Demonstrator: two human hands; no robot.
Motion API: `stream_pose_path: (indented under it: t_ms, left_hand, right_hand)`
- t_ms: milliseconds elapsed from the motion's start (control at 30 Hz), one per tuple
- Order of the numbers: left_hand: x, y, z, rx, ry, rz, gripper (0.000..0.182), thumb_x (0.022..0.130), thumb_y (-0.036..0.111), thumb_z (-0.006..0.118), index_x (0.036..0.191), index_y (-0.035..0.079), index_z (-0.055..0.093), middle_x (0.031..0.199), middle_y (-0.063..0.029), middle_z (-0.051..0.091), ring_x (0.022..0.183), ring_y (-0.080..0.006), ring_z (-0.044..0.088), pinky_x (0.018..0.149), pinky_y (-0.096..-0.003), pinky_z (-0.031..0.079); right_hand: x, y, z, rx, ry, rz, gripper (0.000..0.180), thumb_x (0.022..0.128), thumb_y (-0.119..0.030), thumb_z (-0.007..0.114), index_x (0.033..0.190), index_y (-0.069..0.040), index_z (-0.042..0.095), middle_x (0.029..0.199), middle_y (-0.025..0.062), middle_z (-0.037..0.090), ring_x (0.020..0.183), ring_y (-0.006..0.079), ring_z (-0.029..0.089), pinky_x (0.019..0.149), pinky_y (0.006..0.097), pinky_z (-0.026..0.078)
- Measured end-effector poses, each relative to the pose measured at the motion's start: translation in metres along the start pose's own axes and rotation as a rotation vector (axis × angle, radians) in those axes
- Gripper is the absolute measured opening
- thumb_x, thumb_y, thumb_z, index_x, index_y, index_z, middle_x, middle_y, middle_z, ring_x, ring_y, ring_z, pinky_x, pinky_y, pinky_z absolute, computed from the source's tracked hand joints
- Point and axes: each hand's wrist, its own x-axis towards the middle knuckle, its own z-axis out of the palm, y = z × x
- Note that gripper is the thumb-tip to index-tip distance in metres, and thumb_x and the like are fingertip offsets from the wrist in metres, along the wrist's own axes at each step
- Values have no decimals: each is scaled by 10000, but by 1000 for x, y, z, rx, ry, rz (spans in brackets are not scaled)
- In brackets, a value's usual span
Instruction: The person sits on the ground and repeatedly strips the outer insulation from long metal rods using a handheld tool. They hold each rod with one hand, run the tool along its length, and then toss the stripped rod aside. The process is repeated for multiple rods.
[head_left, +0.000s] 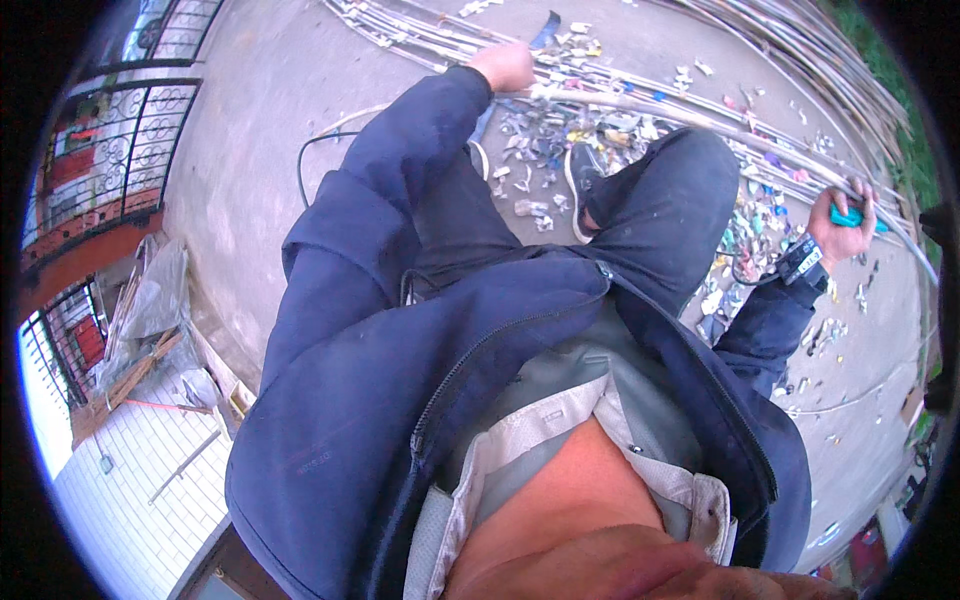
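My left hand (506, 66) is closed around the near end of a long pale pole (637, 103). The pole runs off to the right, above a bundle of thin rods (420, 46) on the ground. On the right, my right hand (844, 221) holds a teal-handled tool (847, 217), its blade or tip not clear to me. The fingers of that hand lie at the pole as well. A dark band with a device (801, 259) sits on the right wrist. Scraps of torn tape and plastic (600, 127) lie under the rods and around my shoes.
More long rods (832, 67) lie piled at the far right beside green plants (911, 142). A thin dark cable (301, 161) loops by my left sleeve. At left stand an iron fence (146, 135), a twig broom (124, 390) and clear plastic sheeting (161, 292).
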Motion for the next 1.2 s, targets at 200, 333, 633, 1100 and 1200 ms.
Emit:
stream_pose_path:
  t_ms: [200, 333, 633, 1100, 1200]
  left_hand:
    - [-26, 13, -40, -799, 5, 137, 520, 934, 434, 721, 1304, 74, 652, 1164, -131, 712, 1080, -294, 688, 963, -382, 533]
    - [-45, 41, -45, -229, 298, 500, 437, 859, 275, 791, 1254, 135, 664, 1134, -77, 691, 1048, -283, 687, 902, -397, 554]
    - [-16, 38, -28, -277, 539, 219, 236, 938, 302, 692, 1019, 88, 748, 969, -139, 747, 912, -358, 719, 790, -449, 570]
    - [-69, -23, -20, -421, -351, 205, 607, 881, 333, 803, 1369, 22, 619, 1213, -170, 721, 1134, -250, 678, 999, -400, 513]
    - [-73, -25, -32, -356, -181, -28, 420, 935, 345, 730, 1200, 20, 706, 1000, -224, 740, 935, -309, 720, 836, -433, 536]
  right_hand:
    - [16, -27, -10, -65, 82, -93, 128, 931, -34, 579, 1053, 1, 596, 1025, 105, 646, 970, 172, 618, 530, 200, 454]
    - [25, -41, -15, -111, 87, -112, 147, 953, -50, 573, 1057, 42, 623, 1034, 124, 641, 962, 169, 632, 536, 190, 453]
    - [19, -53, -20, -60, 116, -75, 150, 969, -47, 558, 1095, 18, 609, 1033, 126, 650, 957, 163, 633, 529, 192, 448]
    - [14, -45, 17, -249, 176, -284, 189, 978, -39, 625, 1162, -81, 635, 1044, 46, 706, 943, 135, 680, 506, 206, 451]
    - [19, -50, 65, -371, 142, -391, 182, 996, -60, 600, 1168, -116, 620, 1057, 30, 701, 952, 78, 655, 553, 210, 439]
